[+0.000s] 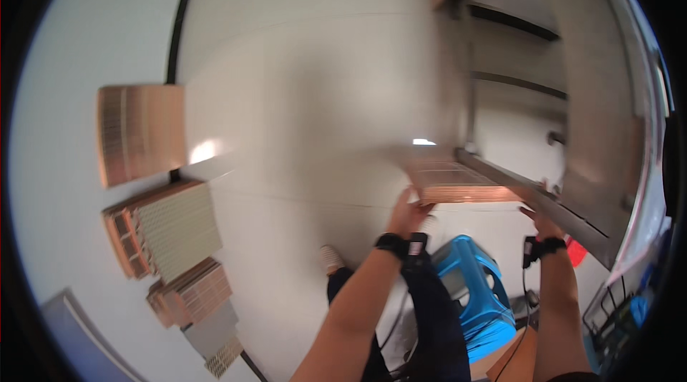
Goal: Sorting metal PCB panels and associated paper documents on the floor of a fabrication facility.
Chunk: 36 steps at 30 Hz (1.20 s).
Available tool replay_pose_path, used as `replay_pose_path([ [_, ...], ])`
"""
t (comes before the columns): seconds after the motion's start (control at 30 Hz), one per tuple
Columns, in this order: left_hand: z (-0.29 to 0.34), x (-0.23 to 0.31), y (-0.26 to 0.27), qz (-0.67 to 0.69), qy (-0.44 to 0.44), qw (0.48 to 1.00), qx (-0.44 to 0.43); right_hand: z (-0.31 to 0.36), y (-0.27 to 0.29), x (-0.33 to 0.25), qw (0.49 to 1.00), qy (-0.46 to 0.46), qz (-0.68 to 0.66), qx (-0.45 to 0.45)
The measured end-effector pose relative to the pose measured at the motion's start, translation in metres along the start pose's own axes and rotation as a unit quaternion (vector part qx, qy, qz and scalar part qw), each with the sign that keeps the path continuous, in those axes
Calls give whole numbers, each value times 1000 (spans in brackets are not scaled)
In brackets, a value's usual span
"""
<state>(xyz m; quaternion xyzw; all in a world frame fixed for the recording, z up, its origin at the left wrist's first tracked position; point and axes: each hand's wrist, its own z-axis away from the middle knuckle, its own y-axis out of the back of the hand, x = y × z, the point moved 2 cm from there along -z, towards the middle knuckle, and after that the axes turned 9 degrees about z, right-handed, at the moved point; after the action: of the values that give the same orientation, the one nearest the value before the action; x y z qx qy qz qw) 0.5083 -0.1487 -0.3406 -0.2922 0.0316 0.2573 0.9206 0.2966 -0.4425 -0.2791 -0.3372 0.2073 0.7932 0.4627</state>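
A stack of thin copper-coloured boards [469,194] is level in front of me, low beside a metal frame. My left hand [408,214] is closed around the stack's near left corner. At the stack's right end is my right hand [545,223], thumb and fingers bent about the edge; the frame's metal rail [533,192] hides part of its grip. Both wrists wear black straps with small devices, and a cable hangs from the right one.
A blue plastic stool [469,278] stands between my arms, close to my legs. The metal frame [594,96] rises on the right. Along the left wall lean several board stacks [147,131], including one with a pale patterned face [179,232]. A wire rack [608,314] is at lower right.
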Motion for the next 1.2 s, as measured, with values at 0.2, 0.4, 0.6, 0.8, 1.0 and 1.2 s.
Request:
replay_pose_path([
  [0.2, 44, -23, 21, -122, -107, 987, -14, -3, 53, 69, 975, -119, 142, 122],
  [0.4, 164, 3, 166, -153, -137, 968, 143, 76, 7, 160, 873, -264, 396, -103],
  [0.6, 319, 27, 323, -62, -210, 923, 315, 153, -165, 175, 742, -190, 567, -302],
  [0.8, 415, 27, 411, 58, -266, 904, 330, 208, -311, 142, 743, -80, 586, -313],
  [1.0, 467, 40, 459, 140, -274, 919, 248, 280, -404, 155, 684, -27, 657, -315],
  [1.2, 550, 76, 522, 184, -366, 892, 190, 407, -528, 251, 547, -31, 734, -402],
])
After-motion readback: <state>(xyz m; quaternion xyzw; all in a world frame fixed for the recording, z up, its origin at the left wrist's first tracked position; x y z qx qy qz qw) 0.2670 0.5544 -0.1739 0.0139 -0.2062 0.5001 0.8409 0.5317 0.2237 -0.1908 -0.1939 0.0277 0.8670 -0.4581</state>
